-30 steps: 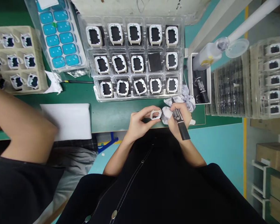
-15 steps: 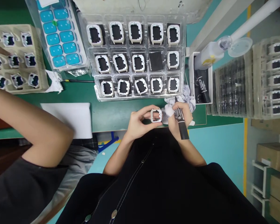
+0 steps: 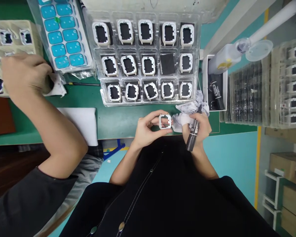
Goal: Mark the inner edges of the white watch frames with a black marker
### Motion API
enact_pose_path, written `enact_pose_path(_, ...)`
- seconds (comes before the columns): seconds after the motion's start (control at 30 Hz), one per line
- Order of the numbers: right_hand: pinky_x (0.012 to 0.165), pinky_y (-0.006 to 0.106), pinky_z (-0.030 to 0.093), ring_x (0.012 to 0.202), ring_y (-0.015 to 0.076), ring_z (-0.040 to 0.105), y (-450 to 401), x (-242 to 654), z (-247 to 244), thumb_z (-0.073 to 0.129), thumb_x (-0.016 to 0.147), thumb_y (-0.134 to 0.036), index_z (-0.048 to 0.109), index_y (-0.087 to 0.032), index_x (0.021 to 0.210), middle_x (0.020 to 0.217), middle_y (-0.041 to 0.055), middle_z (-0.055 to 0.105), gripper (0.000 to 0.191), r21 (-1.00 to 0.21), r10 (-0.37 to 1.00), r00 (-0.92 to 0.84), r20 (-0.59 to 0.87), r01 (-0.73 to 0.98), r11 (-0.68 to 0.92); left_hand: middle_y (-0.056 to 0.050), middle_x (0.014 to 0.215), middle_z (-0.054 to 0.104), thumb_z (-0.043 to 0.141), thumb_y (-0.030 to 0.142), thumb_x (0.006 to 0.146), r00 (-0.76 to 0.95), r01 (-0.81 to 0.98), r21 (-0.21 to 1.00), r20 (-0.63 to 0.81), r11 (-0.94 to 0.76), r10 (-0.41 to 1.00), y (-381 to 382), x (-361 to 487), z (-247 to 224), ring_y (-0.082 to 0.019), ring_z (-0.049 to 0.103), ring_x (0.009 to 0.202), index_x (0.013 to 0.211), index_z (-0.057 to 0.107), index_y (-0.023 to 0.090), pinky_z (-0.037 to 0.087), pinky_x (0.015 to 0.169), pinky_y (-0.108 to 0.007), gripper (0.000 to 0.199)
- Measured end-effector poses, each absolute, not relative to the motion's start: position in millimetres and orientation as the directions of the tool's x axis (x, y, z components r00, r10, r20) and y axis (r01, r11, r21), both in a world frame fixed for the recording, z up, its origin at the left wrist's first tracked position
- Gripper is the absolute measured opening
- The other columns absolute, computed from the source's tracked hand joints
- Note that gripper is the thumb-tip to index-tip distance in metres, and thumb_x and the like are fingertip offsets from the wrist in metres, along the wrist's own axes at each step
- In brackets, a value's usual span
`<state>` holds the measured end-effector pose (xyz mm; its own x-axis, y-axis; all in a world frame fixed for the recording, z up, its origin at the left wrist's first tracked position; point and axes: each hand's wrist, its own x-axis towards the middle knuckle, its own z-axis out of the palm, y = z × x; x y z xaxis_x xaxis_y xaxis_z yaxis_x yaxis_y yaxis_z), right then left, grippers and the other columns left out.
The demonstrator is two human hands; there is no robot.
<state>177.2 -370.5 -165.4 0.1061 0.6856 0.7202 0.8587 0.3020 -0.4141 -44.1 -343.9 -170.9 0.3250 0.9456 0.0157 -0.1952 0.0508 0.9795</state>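
Observation:
Near the front edge of the green table, my left hand [image 3: 145, 132] pinches a small white watch case [image 3: 160, 121] between thumb and fingers. The case is a squarish open frame with notches along its inner edge. To its right, my right hand [image 3: 203, 127] is closed around a black marker [image 3: 192, 135], whose thick end points down toward my lap. A crumpled white cloth [image 3: 178, 121] lies against the fingers of my right hand; whether they grip it too, I cannot tell. Ahead, a clear plastic tray [image 3: 104, 102] holds several similar white cases over black pads; one pocket shows only its pad.
At left, a co-worker's arm [image 3: 61, 131] reaches over a beige tray [image 3: 37, 36] of parts. Blue pieces in a bagged tray [image 3: 70, 34] lie beside it. A white box [image 3: 225, 95] with a bottle and markers stands right, near stacked trays [image 3: 246, 95].
My right hand has shifted slightly right, and the marker's thick end has swung left. My left hand stays with the case. The co-worker's hand has moved right over the beige tray.

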Motion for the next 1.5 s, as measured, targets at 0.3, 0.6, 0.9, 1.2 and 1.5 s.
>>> enact_pose_path(0.3, 0.084, 0.042, 0.053, 0.091, 0.0263, 0.062, -382, 201, -166, 0.073, 0.105, -0.027, 0.073, -0.028, 0.13, 0.101, 0.0031, 0.077, 0.024, -0.368, 0.767, 0.124, 0.629, 0.917, 0.154, -0.006, 0.111, 0.095, 0.11, 0.035, 0.088, 0.314, -0.198, 0.98, 0.052, 0.012, 0.948, -345, -43, -170, -0.029, 0.095, 0.103, 0.141, 0.082, 0.023, 0.08, 0.096, -0.038, 0.062)
enact_pose_path(0.6, 0.094, 0.052, 0.065, 0.107, 0.0312, 0.077, -385, 198, -151, 0.072, 0.099, -0.035, 0.069, -0.028, 0.135, 0.121, 0.0076, 0.086, 0.036, -0.603, 0.815, 0.237, 0.529, 0.78, 0.165, -0.008, 0.108, 0.095, 0.112, 0.046, 0.085, 0.292, -0.162, 0.986, 0.022, 0.027, 0.956, -345, -44, -173, -0.031, 0.095, 0.101, 0.139, 0.082, 0.022, 0.081, 0.092, -0.039, 0.066)
enact_pose_path(0.9, 0.079, 0.046, 0.065, 0.09, 0.0271, 0.08, -394, 203, -144, 0.083, 0.098, -0.028, 0.07, -0.032, 0.133, 0.109, 0.0018, 0.082, 0.038, -0.485, 0.69, 0.235, 0.684, 0.853, 0.19, -0.009, 0.111, 0.095, 0.111, 0.04, 0.087, 0.281, -0.215, 0.977, 0.062, 0.0, 0.958, -344, -43, -173, -0.032, 0.095, 0.107, 0.139, 0.078, 0.022, 0.08, 0.093, -0.036, 0.064)
enact_pose_path(1.2, 0.107, 0.06, 0.076, 0.124, 0.035, 0.088, -400, 195, -140, 0.08, 0.103, -0.037, 0.064, -0.03, 0.147, 0.141, 0.0098, 0.084, 0.047, -0.746, 0.817, 0.28, 0.505, 0.617, 0.25, -0.009, 0.112, 0.095, 0.112, 0.041, 0.085, 0.273, -0.204, 0.978, 0.023, 0.035, 0.962, -343, -43, -173, -0.033, 0.095, 0.111, 0.138, 0.079, 0.022, 0.08, 0.095, -0.036, 0.065)
enact_pose_path(1.5, 0.078, 0.042, 0.068, 0.086, 0.0221, 0.078, -391, 199, -143, 0.08, 0.104, -0.027, 0.072, -0.029, 0.125, 0.107, 0.0013, 0.08, 0.022, -0.567, 0.78, 0.3, 0.55, 0.819, 0.086, -0.009, 0.109, 0.095, 0.112, 0.046, 0.084, 0.264, -0.197, 0.978, -0.008, 0.063, 0.964, -341, -42, -173, -0.033, 0.095, 0.11, 0.137, 0.078, 0.02, 0.081, 0.095, -0.037, 0.069)
